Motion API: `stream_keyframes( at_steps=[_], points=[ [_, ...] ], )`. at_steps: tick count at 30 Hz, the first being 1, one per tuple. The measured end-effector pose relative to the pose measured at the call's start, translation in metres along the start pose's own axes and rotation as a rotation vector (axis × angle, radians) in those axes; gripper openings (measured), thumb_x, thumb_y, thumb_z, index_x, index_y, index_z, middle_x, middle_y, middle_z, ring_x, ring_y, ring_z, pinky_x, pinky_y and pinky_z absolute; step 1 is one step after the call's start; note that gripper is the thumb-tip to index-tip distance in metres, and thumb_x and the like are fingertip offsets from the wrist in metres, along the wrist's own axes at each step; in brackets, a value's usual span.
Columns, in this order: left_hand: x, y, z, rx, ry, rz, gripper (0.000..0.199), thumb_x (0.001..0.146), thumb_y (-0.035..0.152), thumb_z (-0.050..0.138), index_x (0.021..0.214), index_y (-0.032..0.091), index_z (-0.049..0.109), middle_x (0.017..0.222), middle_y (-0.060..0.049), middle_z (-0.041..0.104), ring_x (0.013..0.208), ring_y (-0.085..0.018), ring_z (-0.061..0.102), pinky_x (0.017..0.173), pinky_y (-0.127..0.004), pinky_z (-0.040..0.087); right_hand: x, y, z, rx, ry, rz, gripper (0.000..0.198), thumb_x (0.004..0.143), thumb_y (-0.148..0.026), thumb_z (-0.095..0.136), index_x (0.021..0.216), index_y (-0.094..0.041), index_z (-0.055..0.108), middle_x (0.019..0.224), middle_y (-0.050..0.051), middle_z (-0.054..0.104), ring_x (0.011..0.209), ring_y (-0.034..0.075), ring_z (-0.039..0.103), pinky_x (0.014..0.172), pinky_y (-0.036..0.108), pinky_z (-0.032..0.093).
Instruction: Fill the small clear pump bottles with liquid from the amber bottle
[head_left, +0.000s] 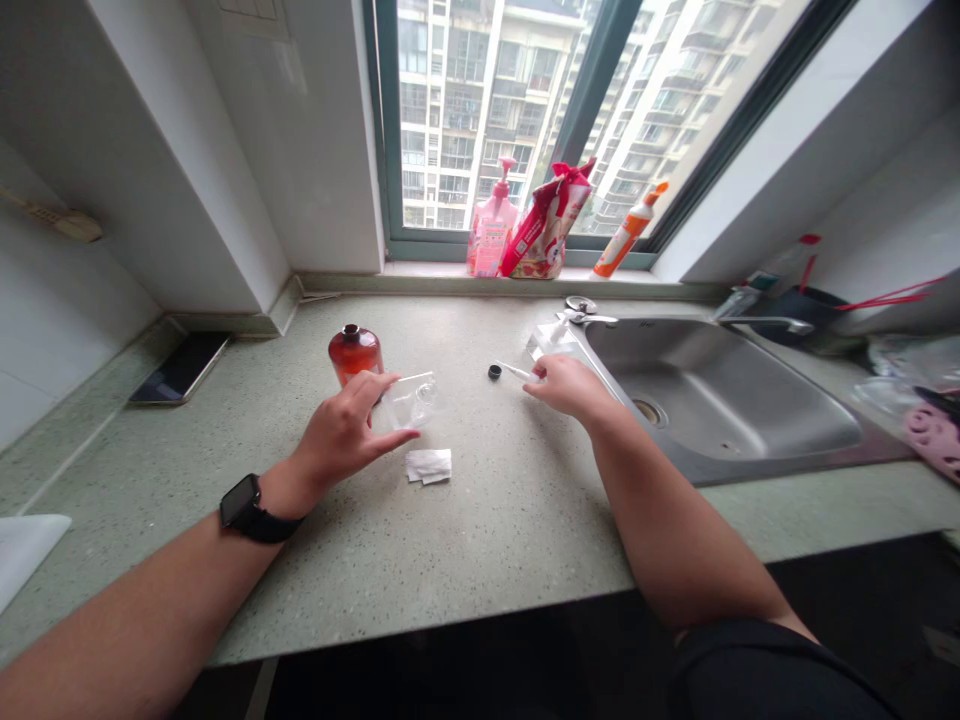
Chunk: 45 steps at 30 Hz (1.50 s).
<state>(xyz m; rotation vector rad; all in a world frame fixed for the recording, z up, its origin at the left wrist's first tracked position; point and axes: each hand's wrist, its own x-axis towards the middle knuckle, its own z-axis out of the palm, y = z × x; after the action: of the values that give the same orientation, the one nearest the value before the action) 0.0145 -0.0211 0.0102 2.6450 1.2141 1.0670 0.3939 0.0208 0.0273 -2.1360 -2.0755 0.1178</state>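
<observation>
My left hand [349, 420], with a black watch on its wrist, has thumb and fingers around a clear, square-sided plastic bottle [411, 402]. The bottle is tilted, its round neck toward the right. Behind that hand stands an amber bottle [355, 350] with an uncapped dark mouth. Between the fingers of my right hand [562, 383] is a slim white tube [516, 371], pointing left. Its other end is hidden by the hand. A small black cap [494, 372] lies beside the tube's tip. Just in front of the clear bottle is a folded white tissue [429, 466].
A clear container with a white top [551, 335] is partly behind my right hand, beside the steel sink [720, 390]. A pink pump bottle [493, 232], red pouch [550, 225] and orange bottle [626, 235] line the windowsill. A phone [182, 368] lies at left.
</observation>
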Motion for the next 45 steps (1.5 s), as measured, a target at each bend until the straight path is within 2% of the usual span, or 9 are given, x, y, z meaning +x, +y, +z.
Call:
stream_keyframes(
  at_steps=[4, 7, 10, 14, 18, 26, 32, 45],
  points=[
    [-0.001, 0.0, 0.0, -0.009, -0.004, -0.007, 0.07, 0.094, 0.066, 0.074, 0.141, 0.016, 0.06, 0.116, -0.01, 0.07, 0.075, -0.017, 0.064, 0.073, -0.034, 0.061, -0.003, -0.013, -0.002, 0.408, 0.128, -0.23, 0.024, 0.086, -0.04, 0.077, 0.103, -0.023, 0.073, 0.108, 0.009, 0.079, 0.1, 0.027, 0.074, 0.09, 0.041, 0.057],
    [-0.001, 0.001, 0.0, -0.017, -0.001, -0.01, 0.07, 0.095, 0.065, 0.074, 0.144, 0.017, 0.06, 0.12, -0.01, 0.07, 0.077, -0.017, 0.065, 0.073, -0.033, 0.06, -0.01, -0.027, -0.002, 0.631, 0.072, -0.43, 0.033, 0.086, -0.051, 0.079, 0.104, -0.024, 0.072, 0.102, 0.006, 0.079, 0.096, 0.025, 0.074, 0.092, 0.043, 0.06],
    [-0.001, 0.002, 0.0, -0.013, 0.003, -0.02, 0.07, 0.095, 0.064, 0.075, 0.146, 0.019, 0.059, 0.123, -0.011, 0.069, 0.076, -0.016, 0.065, 0.071, -0.032, 0.059, -0.016, -0.038, 0.0, 0.704, 0.064, -0.544, 0.034, 0.087, -0.053, 0.08, 0.103, -0.025, 0.073, 0.098, 0.006, 0.079, 0.093, 0.023, 0.074, 0.09, 0.041, 0.061],
    [-0.002, 0.002, -0.001, 0.014, 0.005, -0.025, 0.072, 0.095, 0.064, 0.075, 0.148, 0.019, 0.058, 0.122, -0.011, 0.069, 0.076, -0.016, 0.065, 0.07, -0.032, 0.059, -0.02, -0.041, 0.004, 0.682, 0.13, -0.61, 0.029, 0.089, -0.048, 0.081, 0.104, -0.024, 0.074, 0.098, 0.005, 0.079, 0.091, 0.023, 0.074, 0.085, 0.039, 0.061],
    [-0.003, 0.002, -0.001, 0.055, 0.001, 0.0, 0.071, 0.095, 0.062, 0.076, 0.15, 0.021, 0.057, 0.123, -0.011, 0.068, 0.088, -0.021, 0.07, 0.075, -0.034, 0.062, -0.023, -0.046, 0.006, 0.664, 0.211, -0.665, 0.026, 0.091, -0.045, 0.08, 0.105, -0.024, 0.074, 0.097, 0.005, 0.079, 0.088, 0.021, 0.072, 0.082, 0.038, 0.06],
    [-0.006, 0.003, 0.003, 0.108, 0.014, 0.105, 0.072, 0.096, 0.058, 0.077, 0.155, 0.024, 0.056, 0.126, -0.012, 0.068, 0.104, -0.026, 0.072, 0.082, -0.037, 0.066, -0.041, -0.077, 0.018, 0.735, 0.304, -0.797, 0.025, 0.096, -0.043, 0.08, 0.11, -0.025, 0.073, 0.098, 0.004, 0.077, 0.088, 0.02, 0.071, 0.081, 0.037, 0.059],
    [-0.005, 0.003, 0.004, 0.117, 0.043, 0.135, 0.07, 0.097, 0.056, 0.076, 0.156, 0.024, 0.056, 0.125, -0.012, 0.068, 0.097, -0.023, 0.073, 0.079, -0.036, 0.066, -0.047, -0.082, 0.027, 0.614, 0.476, -0.834, 0.022, 0.098, -0.039, 0.078, 0.115, -0.026, 0.074, 0.097, 0.005, 0.075, 0.087, 0.02, 0.07, 0.079, 0.038, 0.059],
    [-0.005, 0.011, 0.002, 0.128, 0.017, 0.174, 0.068, 0.098, 0.052, 0.076, 0.156, 0.024, 0.056, 0.123, -0.011, 0.07, 0.096, -0.023, 0.075, 0.079, -0.036, 0.067, -0.048, -0.087, 0.035, 0.462, 0.517, -0.92, 0.018, 0.104, -0.031, 0.07, 0.122, -0.027, 0.072, 0.103, 0.004, 0.077, 0.094, 0.02, 0.071, 0.087, 0.038, 0.055]
  ],
)
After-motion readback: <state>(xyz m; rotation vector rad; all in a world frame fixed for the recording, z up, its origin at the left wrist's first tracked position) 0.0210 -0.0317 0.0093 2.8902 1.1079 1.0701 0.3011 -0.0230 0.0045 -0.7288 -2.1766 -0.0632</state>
